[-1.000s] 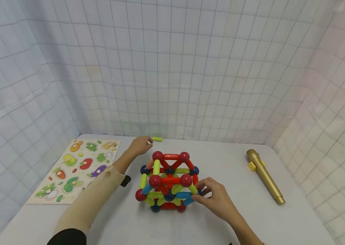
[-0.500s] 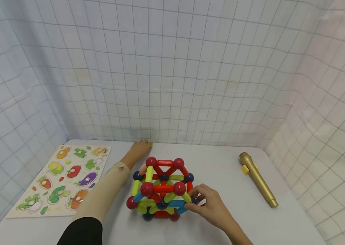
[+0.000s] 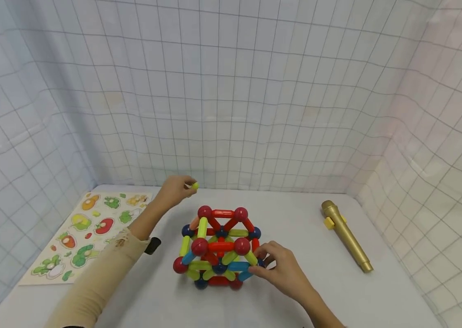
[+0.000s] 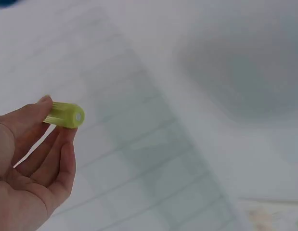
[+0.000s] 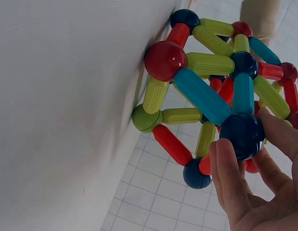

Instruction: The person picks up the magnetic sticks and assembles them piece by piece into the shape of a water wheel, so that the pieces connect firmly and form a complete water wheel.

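Observation:
A frame of magnetic rods and balls in red, dark blue, yellow-green and light blue stands mid-table. At its right corner my right hand pinches a dark blue ball between thumb and fingers; rods run from this ball into the frame. Beyond the frame, near the back wall, my left hand holds a short yellow-green magnetic rod by thumb and fingertips. One round end of the rod, with a pale centre, shows in the left wrist view.
A wooden vegetable puzzle board lies at the left, partly under the left sleeve. On the right lies a gold toy microphone with yellow parts. White gridded cloth encloses the table at the back and sides.
My left hand reached the yellow-green rod at the back of the table, took hold of it and has drawn it up and slightly left. My right hand keeps its grip on the frame's corner.

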### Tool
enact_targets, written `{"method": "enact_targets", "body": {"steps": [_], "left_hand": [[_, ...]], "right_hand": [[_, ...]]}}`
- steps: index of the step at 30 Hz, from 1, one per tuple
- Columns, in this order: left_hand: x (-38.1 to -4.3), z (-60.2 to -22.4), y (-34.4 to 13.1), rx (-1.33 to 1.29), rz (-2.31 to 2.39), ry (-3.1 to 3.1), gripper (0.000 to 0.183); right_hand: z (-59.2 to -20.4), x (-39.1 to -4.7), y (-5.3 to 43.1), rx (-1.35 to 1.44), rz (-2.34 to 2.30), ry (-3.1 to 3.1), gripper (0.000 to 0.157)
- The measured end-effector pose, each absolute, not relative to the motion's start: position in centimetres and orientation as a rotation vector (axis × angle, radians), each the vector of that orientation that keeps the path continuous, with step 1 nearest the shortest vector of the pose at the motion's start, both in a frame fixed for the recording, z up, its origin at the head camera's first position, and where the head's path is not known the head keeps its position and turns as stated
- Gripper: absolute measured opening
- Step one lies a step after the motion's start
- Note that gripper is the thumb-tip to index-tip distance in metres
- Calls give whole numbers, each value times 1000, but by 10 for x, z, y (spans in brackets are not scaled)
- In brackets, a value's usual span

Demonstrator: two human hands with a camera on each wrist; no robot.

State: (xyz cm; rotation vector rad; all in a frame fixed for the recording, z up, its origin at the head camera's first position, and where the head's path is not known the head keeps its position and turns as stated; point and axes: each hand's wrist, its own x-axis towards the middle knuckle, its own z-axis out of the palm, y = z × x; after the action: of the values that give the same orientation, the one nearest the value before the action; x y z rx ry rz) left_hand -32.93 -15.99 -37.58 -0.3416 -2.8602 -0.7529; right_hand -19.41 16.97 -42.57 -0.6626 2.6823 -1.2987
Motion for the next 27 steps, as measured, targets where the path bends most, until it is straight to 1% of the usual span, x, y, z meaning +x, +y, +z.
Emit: {"method": "enact_targets", "body": {"steps": [5,10,15,22,27], "left_hand": [[-287,-324,-136,-421,-1094,-2750,36],[-248,-295,-96,-508,-1272,-2884,40],[-229,-297,-67,-531,-1321,-2999,39],[-228,-311,-58,-383,-1526,-3035,35],[-230,-312,-55,-416,-1518,-3093,29]], "right_hand": [[-425,-193,168,-669,-1293,2699,25],[-423,-192,168,-671,-1290,2704,26],[-421,-191,168,-668,-1288,2714,25],[-421,-191,166,-670,-1282,2701,26],[-420,-190,167,-678,-1277,2716,27]]}}
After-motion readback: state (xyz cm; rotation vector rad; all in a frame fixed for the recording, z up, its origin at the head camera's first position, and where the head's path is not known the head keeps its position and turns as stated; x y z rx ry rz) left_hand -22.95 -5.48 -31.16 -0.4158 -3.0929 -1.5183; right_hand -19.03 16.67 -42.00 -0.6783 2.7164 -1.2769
